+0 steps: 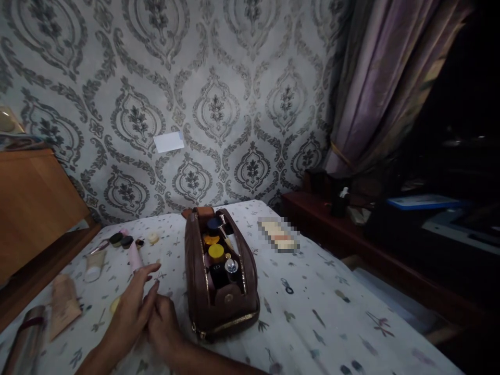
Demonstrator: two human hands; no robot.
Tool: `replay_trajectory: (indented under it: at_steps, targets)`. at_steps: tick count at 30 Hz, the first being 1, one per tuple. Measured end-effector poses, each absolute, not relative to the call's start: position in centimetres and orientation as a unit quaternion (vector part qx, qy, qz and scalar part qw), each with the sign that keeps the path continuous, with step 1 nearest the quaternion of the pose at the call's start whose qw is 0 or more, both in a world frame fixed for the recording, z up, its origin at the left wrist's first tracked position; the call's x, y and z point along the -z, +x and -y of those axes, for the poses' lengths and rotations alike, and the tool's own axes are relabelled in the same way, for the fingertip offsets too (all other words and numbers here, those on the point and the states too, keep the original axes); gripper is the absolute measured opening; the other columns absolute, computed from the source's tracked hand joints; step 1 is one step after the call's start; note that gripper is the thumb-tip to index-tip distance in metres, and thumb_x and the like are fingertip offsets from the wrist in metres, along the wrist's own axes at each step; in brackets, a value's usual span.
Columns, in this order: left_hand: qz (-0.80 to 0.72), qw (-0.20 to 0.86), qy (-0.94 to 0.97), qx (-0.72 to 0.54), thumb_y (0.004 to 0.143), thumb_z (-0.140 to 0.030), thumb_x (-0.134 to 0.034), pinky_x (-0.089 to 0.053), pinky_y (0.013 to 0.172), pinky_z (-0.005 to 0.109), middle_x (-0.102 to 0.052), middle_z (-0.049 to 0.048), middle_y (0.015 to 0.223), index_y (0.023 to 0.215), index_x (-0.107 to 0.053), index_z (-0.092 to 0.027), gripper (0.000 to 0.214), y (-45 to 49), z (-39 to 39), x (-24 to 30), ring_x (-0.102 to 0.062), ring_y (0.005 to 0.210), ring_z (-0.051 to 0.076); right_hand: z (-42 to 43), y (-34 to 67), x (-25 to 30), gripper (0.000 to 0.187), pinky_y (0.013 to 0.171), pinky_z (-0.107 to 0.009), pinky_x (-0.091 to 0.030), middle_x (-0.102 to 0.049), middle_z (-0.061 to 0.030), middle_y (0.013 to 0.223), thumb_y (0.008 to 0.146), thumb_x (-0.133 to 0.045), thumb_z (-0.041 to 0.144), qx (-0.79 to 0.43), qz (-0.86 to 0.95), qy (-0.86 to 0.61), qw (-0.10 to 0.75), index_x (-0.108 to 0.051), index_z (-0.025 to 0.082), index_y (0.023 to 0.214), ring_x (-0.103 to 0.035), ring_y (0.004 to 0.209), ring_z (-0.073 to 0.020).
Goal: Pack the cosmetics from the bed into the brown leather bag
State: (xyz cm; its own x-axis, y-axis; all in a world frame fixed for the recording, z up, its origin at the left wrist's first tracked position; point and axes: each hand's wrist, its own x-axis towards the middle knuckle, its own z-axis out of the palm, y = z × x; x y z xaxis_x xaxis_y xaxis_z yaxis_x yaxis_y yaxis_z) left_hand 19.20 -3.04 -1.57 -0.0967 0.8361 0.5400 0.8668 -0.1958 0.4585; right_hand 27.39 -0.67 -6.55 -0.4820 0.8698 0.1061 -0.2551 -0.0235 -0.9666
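Observation:
My left hand (133, 302) and my right hand (164, 319) touch each other just left of a brown cosmetic bag (193, 297). My left hand is open, its fingers stretched toward the bag. The fingers of my right hand are curled; whatever they may hold is hidden. Unzipped, the bag shows a yellow-lidded jar (216, 252), an orange-lidded jar (212, 239), a dark blue lid (214, 224), brushes (230, 239) and a bottle with a clear faceted cap (231, 265). Beyond my left fingertips lies a pink tube (134, 255). A yellow round item (114, 304) is partly covered by my left wrist.
On the patterned white sheet (304, 323) to the left lie a beige tube (64, 302), a white-capped tube (94, 264), dark-lidded jars (116, 239) and a clear bottle (25, 338). A blurred-out flat item (279, 235) and a small dark ring-like object (287, 286) appear right of the bag.

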Motion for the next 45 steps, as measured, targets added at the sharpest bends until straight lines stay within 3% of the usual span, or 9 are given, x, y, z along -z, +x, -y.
replay_trajectory:
  at_steps: [3,9,17,27,31,36,42,45]
  targets:
    - [0.657,0.036,-0.644,0.391,0.091,-0.046,-0.042,-0.053,0.091,0.046,-0.065,0.0098,0.119,0.118,-0.055,-0.024,0.038,16.6,4.0,2.3,-0.064,0.107,0.029,0.8,27.9,6.3,0.038,0.048,-0.022,-0.029,-0.040,0.0048,0.054,0.086,-0.043,0.049,-0.656,0.563,-0.274,0.422,-0.040,0.022,0.060,-0.036,0.051,-0.0102]
    - [0.709,0.032,-0.541,0.451,0.090,-0.043,-0.038,-0.052,0.089,0.044,-0.066,0.0110,0.112,0.108,-0.056,-0.019,0.036,13.5,5.2,3.7,-0.064,0.102,0.027,0.6,28.1,6.0,0.029,0.041,-0.019,-0.024,-0.044,0.0071,0.050,0.087,-0.045,0.041,-0.691,0.554,-0.255,0.388,-0.049,0.019,0.069,-0.033,0.042,-0.0072]
    - [0.730,-0.027,-0.489,0.477,0.085,-0.042,-0.045,-0.051,0.087,0.040,-0.067,0.0084,0.104,0.098,-0.057,-0.020,0.029,11.6,5.3,5.3,-0.063,0.099,0.026,0.8,28.3,5.9,0.026,0.038,-0.019,-0.022,-0.044,0.0088,0.051,0.085,-0.046,0.043,-0.707,0.558,-0.243,0.359,-0.049,0.020,0.074,-0.029,0.038,-0.0059]
    - [0.712,-0.074,-0.469,0.518,0.088,-0.042,-0.041,-0.049,0.082,0.034,-0.065,0.0056,0.089,0.093,-0.056,-0.018,0.029,11.4,4.9,5.0,-0.063,0.089,0.022,0.5,28.2,6.2,0.028,0.039,-0.019,-0.021,-0.046,0.0085,0.052,0.081,-0.049,0.048,-0.686,0.582,-0.252,0.358,-0.051,0.020,0.079,-0.029,0.039,-0.0061]
    - [0.714,-0.096,-0.520,0.460,0.092,-0.043,-0.041,-0.047,0.083,0.033,-0.063,0.0055,0.092,0.095,-0.056,-0.018,0.029,11.6,5.2,4.5,-0.060,0.090,0.021,0.6,28.4,6.0,0.026,0.038,-0.019,-0.021,-0.047,0.0080,0.054,0.083,-0.050,0.046,-0.694,0.577,-0.246,0.353,-0.051,0.020,0.081,-0.028,0.038,-0.0061]
    - [0.750,-0.038,-0.576,0.322,0.076,-0.039,-0.067,-0.043,0.091,0.039,-0.060,0.0072,0.108,0.110,-0.054,-0.021,0.041,11.8,6.1,4.1,-0.055,0.103,0.026,0.5,28.3,6.2,0.026,0.038,-0.020,-0.020,-0.047,0.0075,0.053,0.082,-0.052,0.046,-0.688,0.582,-0.248,0.355,-0.051,0.020,0.080,-0.029,0.039,-0.0065]
    - [0.782,-0.003,-0.573,0.246,0.081,-0.027,-0.055,-0.044,0.085,0.036,-0.058,0.0050,0.093,0.094,-0.056,-0.021,0.015,11.3,6.9,3.5,-0.055,0.094,0.024,0.4,28.2,6.3,0.029,0.038,-0.020,-0.020,-0.047,0.0071,0.053,0.079,-0.054,0.049,-0.690,0.583,-0.246,0.352,-0.053,0.020,0.080,-0.029,0.038,-0.0065]
    - [0.780,-0.004,-0.574,0.247,0.073,-0.016,-0.052,-0.043,0.088,0.036,-0.057,0.0053,0.099,0.101,-0.055,-0.021,0.029,11.0,7.1,3.4,-0.054,0.098,0.024,0.4,28.2,6.1,0.030,0.038,-0.021,-0.019,-0.046,0.0072,0.052,0.077,-0.054,0.050,-0.692,0.584,-0.245,0.348,-0.052,0.020,0.077,-0.029,0.037,-0.0063]
